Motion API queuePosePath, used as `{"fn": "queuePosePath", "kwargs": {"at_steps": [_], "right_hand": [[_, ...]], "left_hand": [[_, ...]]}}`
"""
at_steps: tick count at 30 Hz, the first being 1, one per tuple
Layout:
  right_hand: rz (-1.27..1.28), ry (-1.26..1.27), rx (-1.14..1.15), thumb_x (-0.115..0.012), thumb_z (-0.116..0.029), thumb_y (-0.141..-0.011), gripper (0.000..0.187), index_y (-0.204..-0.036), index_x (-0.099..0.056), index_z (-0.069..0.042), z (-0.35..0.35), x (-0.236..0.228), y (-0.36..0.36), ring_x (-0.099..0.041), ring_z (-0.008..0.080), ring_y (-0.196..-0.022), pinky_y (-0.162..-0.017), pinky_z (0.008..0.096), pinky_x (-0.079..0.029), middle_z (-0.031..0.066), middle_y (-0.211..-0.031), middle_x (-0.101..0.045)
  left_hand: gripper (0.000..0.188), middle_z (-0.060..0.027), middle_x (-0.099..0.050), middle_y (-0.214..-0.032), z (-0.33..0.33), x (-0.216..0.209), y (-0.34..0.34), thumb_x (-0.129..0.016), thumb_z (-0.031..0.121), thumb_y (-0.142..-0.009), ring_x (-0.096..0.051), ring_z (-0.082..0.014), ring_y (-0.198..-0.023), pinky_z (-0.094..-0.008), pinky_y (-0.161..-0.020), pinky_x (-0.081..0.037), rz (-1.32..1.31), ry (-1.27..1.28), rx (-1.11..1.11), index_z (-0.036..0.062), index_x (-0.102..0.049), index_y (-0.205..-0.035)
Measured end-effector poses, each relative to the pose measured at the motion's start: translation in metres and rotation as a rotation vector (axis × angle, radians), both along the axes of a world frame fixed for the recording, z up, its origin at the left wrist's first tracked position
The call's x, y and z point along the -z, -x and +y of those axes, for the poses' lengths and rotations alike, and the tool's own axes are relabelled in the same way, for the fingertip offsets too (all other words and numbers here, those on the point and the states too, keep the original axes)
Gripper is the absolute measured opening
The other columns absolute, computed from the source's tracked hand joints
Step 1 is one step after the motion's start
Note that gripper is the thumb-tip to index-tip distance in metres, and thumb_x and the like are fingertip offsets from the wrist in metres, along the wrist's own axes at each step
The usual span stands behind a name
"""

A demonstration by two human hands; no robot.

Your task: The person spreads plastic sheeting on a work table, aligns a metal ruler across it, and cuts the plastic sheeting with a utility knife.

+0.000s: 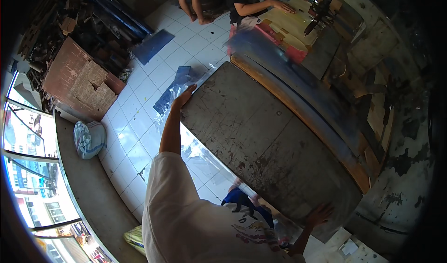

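In front of me lies a large dark grey board (247, 118), scuffed and scratched, set at a slant. My left hand (187, 96) is at its far left edge, the fingers closed over that edge beside crumpled clear plastic film (176, 91). More clear film (205, 155) hangs along the board's near left side. Toward the board's near right end, my right hand (320, 215) rests flat on the surface with its fingers spread. Nothing shows in the right hand; shadow partly hides it.
Along the board's right side runs a wooden edge (298, 118). Beyond it, a co-worker's hand (282, 6) lies on a yellowish sheet (298, 20). Another person's bare legs (198, 6) stand farther back. Scrap boards (79, 76) and a white sack (89, 139) stand left.
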State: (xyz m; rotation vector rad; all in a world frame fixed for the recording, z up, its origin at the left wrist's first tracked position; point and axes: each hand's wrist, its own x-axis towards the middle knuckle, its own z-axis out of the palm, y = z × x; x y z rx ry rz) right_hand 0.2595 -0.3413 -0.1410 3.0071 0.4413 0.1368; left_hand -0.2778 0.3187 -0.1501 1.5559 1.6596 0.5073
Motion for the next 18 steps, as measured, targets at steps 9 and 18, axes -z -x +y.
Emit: {"fn": "queuePosePath", "kwargs": {"at_steps": [9,18], "right_hand": [[0.018,-0.007,0.082,-0.028,-0.054,-0.095,0.061,-0.146,-0.025,-0.019,0.019,-0.024,0.009,-0.018,0.0324,-0.139,-0.103,0.064,-0.018,0.0104,-0.152,-0.018],[0.056,-0.139,-0.159,-0.044,-0.049,-0.091,0.063,-0.141,-0.034,-0.012,0.04,-0.042,0.04,-0.022,0.0383,-0.136,-0.106,0.0623,-0.014,0.0185,-0.148,-0.025]], "left_hand": [[0.07,-0.0201,-0.059,-0.115,-0.041,-0.054,-0.108,-0.054,0.058,-0.082,-0.056,-0.0383,-0.107,-0.0445,-0.087,-0.046,0.436,-0.321,0.048,0.0039,-0.05,-0.126],[0.024,-0.0099,-0.069,-0.085,-0.019,-0.014,-0.053,-0.06,0.04,-0.083,-0.067,-0.0307,-0.081,-0.0453,-0.072,-0.05,0.632,-0.419,-0.216,0.0189,-0.073,-0.083]]}}
